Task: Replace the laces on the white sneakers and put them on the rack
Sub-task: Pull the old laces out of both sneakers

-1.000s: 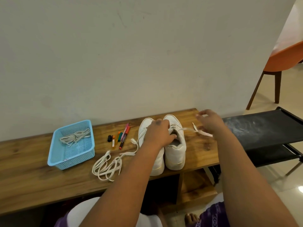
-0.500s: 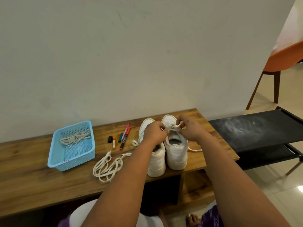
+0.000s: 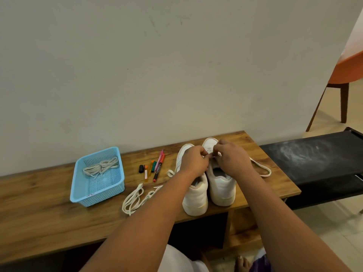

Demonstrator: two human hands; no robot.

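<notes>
Clearance around the sneakers
Bare desk (image 3: 39,203) left of basket (image 3: 97,177); loose laces (image 3: 135,199) and markers (image 3: 155,167) obstruct the left approach; rack (image 3: 314,160) top unobstructed

Grained, faintly glossy wood for the bench (image 3: 49,209), perforated light-blue plastic for the basket (image 3: 110,191), smooth matt white for the sneakers (image 3: 223,190), flat woven cloth for the laces (image 3: 135,199), dusty matt black fabric for the rack (image 3: 314,160).

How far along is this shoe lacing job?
Done, apparently: a loose white lace lies pulled out on the wooden bench. In hand: the left hand and right hand pinch a lace at the right-side white sneaker; its tail trails free. Left: the other white sneaker, laces waiting in the blue plastic basket, and the black rack holds no shoes.
</notes>
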